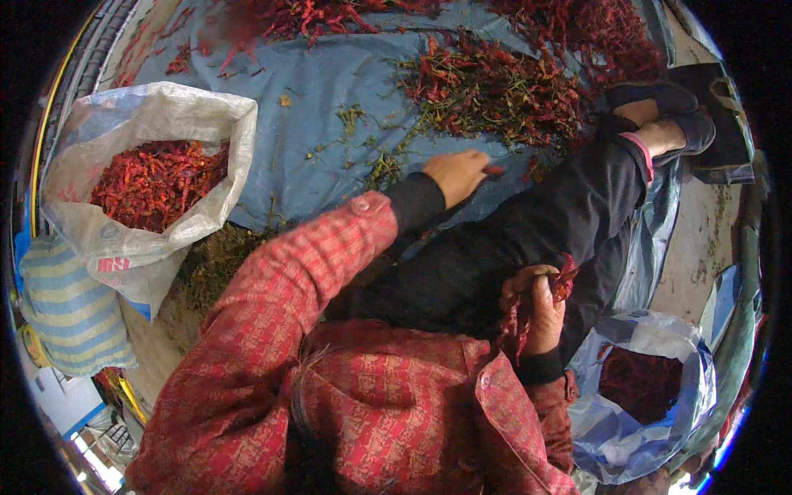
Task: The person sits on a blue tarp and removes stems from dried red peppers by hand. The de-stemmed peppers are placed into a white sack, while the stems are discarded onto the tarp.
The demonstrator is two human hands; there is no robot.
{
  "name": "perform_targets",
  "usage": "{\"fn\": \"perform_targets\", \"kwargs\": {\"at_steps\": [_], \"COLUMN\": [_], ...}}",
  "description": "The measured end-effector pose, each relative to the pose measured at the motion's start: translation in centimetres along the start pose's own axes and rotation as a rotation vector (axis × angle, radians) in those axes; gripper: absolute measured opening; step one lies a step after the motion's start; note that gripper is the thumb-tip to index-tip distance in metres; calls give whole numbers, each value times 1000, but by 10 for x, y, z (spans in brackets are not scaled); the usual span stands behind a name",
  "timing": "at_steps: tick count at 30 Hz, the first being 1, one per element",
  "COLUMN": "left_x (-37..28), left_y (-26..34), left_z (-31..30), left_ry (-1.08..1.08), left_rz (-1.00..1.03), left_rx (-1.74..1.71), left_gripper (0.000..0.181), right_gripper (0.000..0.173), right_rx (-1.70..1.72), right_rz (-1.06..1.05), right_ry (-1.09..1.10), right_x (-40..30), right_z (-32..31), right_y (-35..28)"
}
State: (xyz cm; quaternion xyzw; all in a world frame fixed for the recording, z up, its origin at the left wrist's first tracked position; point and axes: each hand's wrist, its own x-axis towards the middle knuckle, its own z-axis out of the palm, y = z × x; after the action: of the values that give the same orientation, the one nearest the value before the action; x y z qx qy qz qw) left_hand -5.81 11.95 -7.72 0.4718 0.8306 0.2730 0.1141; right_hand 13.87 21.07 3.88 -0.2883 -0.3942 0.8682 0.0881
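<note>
My left hand [456, 177] reaches out over a blue tarp [297, 80]. At its fingertips is a short red chili pepper [493, 169], slightly blurred. Close to my body, above my dark trousers, my right hand [539, 306] is closed around several wrinkled dried red chilies [564, 278]; some stick out past the thumb and others hang below the palm. Beyond my left hand lies a heap of red chilies with green and brown stems [495, 93]. Loose green stems [385, 168] are scattered beside my left wrist.
On the left stands an open white woven sack [241, 142] holding red chilies [161, 182], beside a striped sack [74, 303]. An open plastic bag [631, 455] with dark red contents sits at right. More chilies [594, 37] lie at the far edge. My outstretched legs [495, 247] cross the tarp.
</note>
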Motion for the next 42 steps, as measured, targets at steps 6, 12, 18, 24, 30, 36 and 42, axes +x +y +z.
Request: {"fn": "perform_targets", "kwargs": {"at_steps": [6,12,18,24,30,36,42], "left_x": [85,40,-54,-77,-75,-35,-35], "left_y": [31,-3,-85,16,77,-28,-69], "left_z": [31,-3,-82,-123,-90,-56,-42], "left_ry": [-198,-266,60,163,102,61,-65], "left_rz": [112,125,-350,-389,-48,-1,-126], "left_rx": [-38,215,-103,-604,-309,199,290], "left_gripper": [19,18,30,25,13,17,16], "right_gripper": [21,22,12,24,21,23,18], "right_rx": [32,82,128,-278,-207,-6,-71], "right_rz": [39,51,45,121,5,115,103], "right_ry": [-107,-110,-75,-60,-58,-94,-126], "right_x": [2,10,14,21,33,34,36], "right_z": [-10,-16,2,37,45,38,36], "right_y": [1,4,5,6,21,14,18]}}
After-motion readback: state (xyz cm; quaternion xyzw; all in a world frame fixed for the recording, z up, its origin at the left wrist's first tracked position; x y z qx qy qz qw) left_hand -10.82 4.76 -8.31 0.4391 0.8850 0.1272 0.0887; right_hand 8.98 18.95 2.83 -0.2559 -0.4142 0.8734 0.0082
